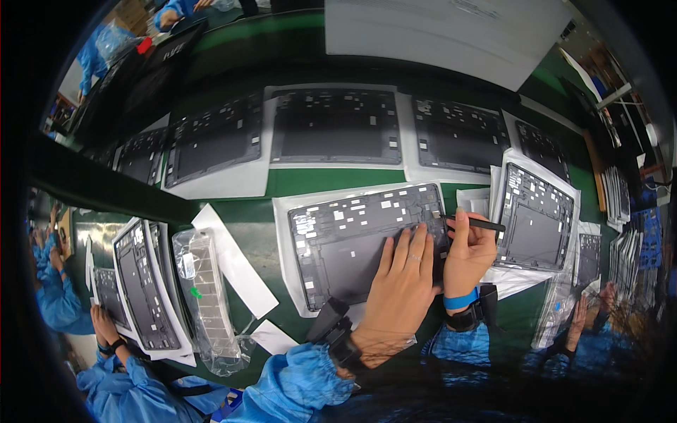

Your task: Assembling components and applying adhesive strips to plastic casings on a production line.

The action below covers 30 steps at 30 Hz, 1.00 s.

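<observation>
A dark grey tablet back cover (331, 264) lies in front of me on a white sheet (288, 247), with small white pads and metallic patches along its far part. My left hand (398, 296) rests on its right half, fingers stretched out, a ring on one finger. At the cover's right edge my right hand (467, 250) pinches a slim black pen-like tool (488, 225). Its rear end points right; the working tip, near the cover's edge, is too small to make out. A blue wrist strap (462, 299) circles my right wrist.
A row of similar covers (335, 127) on white sheets lies beyond. More covers are stacked at right (536, 218) and left (144, 282). Left of me lie a clear bag of pale strips (209, 296) and a white card (243, 271). Co-workers in blue sleeves (134, 384) work either side.
</observation>
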Motion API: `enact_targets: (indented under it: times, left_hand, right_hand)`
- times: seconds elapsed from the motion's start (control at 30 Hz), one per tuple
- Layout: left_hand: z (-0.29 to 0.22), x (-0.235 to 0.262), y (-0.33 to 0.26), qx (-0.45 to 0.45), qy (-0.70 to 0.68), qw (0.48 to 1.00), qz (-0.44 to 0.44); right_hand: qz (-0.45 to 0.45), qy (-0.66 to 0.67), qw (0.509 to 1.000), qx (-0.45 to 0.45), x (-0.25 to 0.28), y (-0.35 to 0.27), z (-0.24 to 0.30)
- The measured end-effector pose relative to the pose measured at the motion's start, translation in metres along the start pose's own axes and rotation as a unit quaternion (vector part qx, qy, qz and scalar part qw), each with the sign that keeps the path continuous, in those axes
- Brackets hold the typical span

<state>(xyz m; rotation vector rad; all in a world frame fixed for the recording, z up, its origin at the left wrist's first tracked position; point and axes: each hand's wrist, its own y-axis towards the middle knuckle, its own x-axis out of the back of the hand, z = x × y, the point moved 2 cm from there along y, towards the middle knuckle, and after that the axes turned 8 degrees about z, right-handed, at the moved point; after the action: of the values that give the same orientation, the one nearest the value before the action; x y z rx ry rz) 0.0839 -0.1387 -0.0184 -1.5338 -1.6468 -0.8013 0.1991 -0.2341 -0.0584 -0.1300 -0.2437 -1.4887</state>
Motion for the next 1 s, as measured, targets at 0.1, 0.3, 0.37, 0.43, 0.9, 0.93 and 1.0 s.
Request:
enact_targets:
  times: [0.1, 0.3, 0.37, 0.43, 0.9, 0.93, 1.0]
  left_hand:
    - [-0.002, -0.014, 0.019, -0.025, 0.051, 0.998, -0.022]
    - [-0.002, -0.016, 0.022, -0.018, 0.066, 0.998, -0.009]
    - [-0.002, -0.016, 0.022, -0.020, 0.062, 0.998, -0.010]
    - [-0.003, -0.016, 0.023, -0.021, 0.059, 0.998, -0.012]
    - [-0.012, -0.017, 0.041, -0.022, 0.177, 0.981, -0.070]
    - [-0.011, -0.018, 0.040, -0.022, 0.179, 0.981, -0.073]
    - [-0.009, -0.020, 0.039, -0.018, 0.179, 0.982, -0.062]
  right_hand:
    - [-0.024, -0.033, 0.999, 0.005, 0.002, 0.001, 0.004]
    - [-0.016, -0.019, 0.999, 0.030, 0.001, 0.003, 0.000]
    - [-0.018, -0.019, 0.999, 0.031, 0.001, 0.003, 0.000]
    - [-0.015, -0.053, 0.998, 0.029, 0.001, 0.003, 0.001]
    - [-0.010, -0.033, 0.999, 0.041, 0.000, 0.002, 0.003]
    - [-0.013, -0.035, 0.999, 0.036, 0.001, 0.002, 0.002]
    - [-0.013, -0.054, 0.998, 0.026, 0.000, 0.000, 0.006]
